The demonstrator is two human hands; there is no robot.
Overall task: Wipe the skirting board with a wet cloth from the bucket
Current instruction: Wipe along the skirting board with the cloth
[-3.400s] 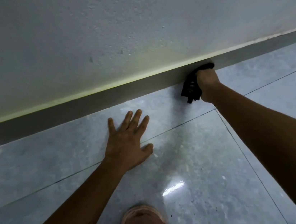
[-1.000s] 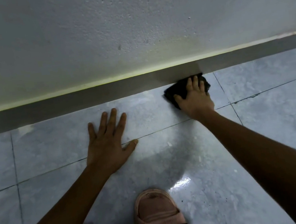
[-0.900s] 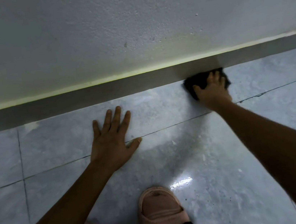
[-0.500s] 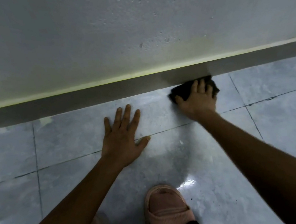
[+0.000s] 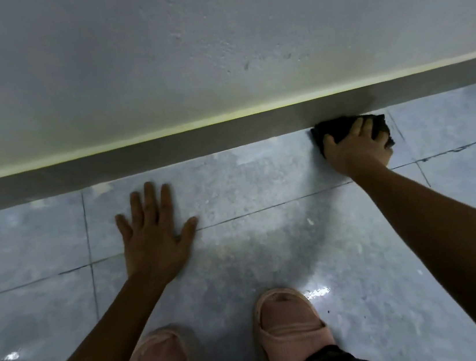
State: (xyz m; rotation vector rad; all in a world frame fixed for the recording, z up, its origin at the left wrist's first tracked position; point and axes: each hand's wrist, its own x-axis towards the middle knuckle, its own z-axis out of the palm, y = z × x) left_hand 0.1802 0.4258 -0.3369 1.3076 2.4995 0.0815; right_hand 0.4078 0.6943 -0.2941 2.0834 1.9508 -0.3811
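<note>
Cloth [image 5: 342,130] under right hand [image 5: 357,151]

Our left hand [image 5: 155,239] lies flat, palm down, fingers spread toward twelve o'clock and thumb out toward two, its forearm running back toward seven. Our right hand [image 5: 358,149] reaches out toward one o'clock on a straight arm, fingers curled forward and pressing down, the forearm trailing back toward five

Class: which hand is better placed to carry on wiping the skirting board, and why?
Right hand: it presses the cloth at the skirting board's foot. Left hand lies flat on the floor, bracing, empty.
</note>
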